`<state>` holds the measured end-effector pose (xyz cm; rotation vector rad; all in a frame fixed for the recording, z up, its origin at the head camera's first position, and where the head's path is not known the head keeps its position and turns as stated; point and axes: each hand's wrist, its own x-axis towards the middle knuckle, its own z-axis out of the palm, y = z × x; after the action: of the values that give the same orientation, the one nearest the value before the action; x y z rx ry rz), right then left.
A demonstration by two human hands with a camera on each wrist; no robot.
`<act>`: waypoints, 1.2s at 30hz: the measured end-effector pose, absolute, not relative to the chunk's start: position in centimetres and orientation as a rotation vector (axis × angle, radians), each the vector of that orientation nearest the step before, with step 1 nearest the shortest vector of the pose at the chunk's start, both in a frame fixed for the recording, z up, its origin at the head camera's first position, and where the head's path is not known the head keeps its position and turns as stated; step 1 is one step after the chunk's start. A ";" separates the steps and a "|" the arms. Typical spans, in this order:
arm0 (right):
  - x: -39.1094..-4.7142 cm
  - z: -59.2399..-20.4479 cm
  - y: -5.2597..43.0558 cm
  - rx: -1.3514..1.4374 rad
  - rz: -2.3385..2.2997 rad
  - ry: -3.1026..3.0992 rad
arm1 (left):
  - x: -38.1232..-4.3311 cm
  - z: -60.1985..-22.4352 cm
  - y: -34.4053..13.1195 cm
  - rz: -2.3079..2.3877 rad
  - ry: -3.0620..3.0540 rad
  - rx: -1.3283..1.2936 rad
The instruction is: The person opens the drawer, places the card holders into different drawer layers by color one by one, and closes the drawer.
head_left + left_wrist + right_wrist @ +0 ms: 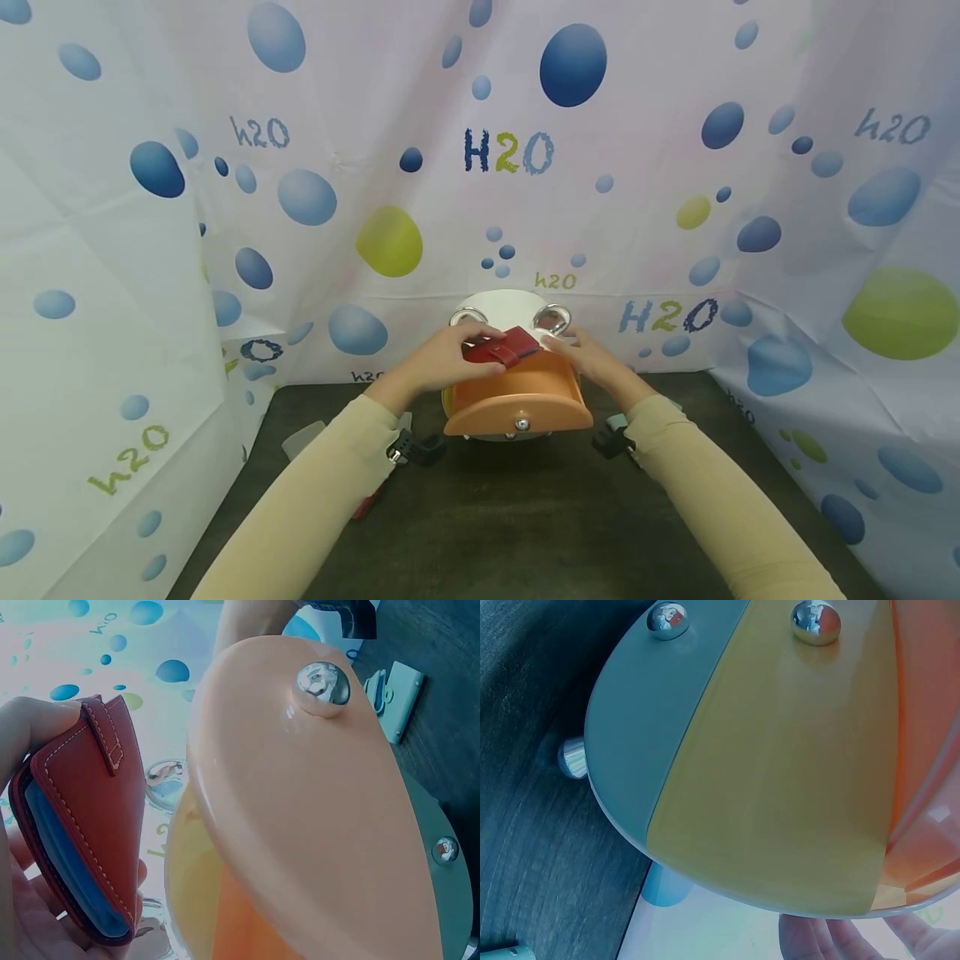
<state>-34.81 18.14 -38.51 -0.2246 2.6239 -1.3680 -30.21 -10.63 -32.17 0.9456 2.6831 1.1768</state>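
My left hand (450, 358) holds a red leather card wallet (97, 780) with white stitching and a strap, thumb on one side and fingers behind. In the head view the wallet is above a pulled-out orange drawer (517, 414) with a silver knob. This drawer belongs to a rounded white desktop drawer box (498, 302) with silver ring-shaped parts on top. My right hand (588, 354) rests on the box's upper right side, fingers relaxed against it. In the right wrist view its fingertips (802, 937) are at the box edge, next to the yellow drawer front (780, 772).
A blue-green drawer front (652, 712) with a silver knob is beside the yellow one. Left on the dark table (517, 525) lie a pale item (302, 437) and a red item (365, 504), partly behind my left arm. A pale green stapler-like object (401, 701) lies by the box. A patterned curtain (450, 208) stands behind.
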 end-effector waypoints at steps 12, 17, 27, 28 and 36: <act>-34.7 -38.5 18.1 -0.207 -1.403 2.588 | -30.1 -32.6 -9.8 1.147 2.703 0.955; -34.7 -38.4 18.0 -0.204 -1.395 2.581 | -30.0 -32.8 -9.6 1.135 2.711 0.937; -34.6 -38.4 18.0 -0.236 -1.395 2.590 | -29.6 -33.1 -9.0 1.108 2.709 0.904; -34.6 -38.4 18.0 -0.240 -1.399 2.588 | -29.5 -33.1 -9.0 1.112 2.715 0.910; -34.5 -38.3 18.0 -0.249 -1.399 2.585 | -29.7 -33.0 -9.1 1.122 2.721 0.951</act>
<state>-34.54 17.97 -38.27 -0.2493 2.5852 -1.3989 -29.70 -9.10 -33.01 0.9512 2.7213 1.1218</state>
